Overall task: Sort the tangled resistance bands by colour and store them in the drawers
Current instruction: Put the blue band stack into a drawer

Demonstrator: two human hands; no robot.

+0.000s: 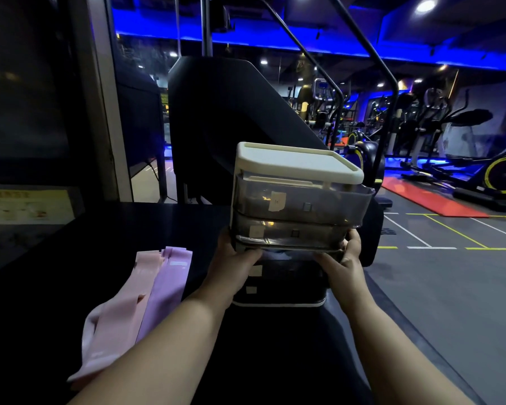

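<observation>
Drawers (pixel 298 200) stand stacked at centre frame. My hands grip the front corners of the third drawer (pixel 287 254), left hand (pixel 234 258) on one side and right hand (pixel 342 258) on the other. I judge it best to move it evenly from both corners so it cannot jam. Its contents are too dark to tell. Pink band (pixel 120 311) and purple band (pixel 167 285) lie side by side at lower left on the dark worktop (pixel 56 273). Beyond is a blue-lit gym, with machines (pixel 494 173) at right.
</observation>
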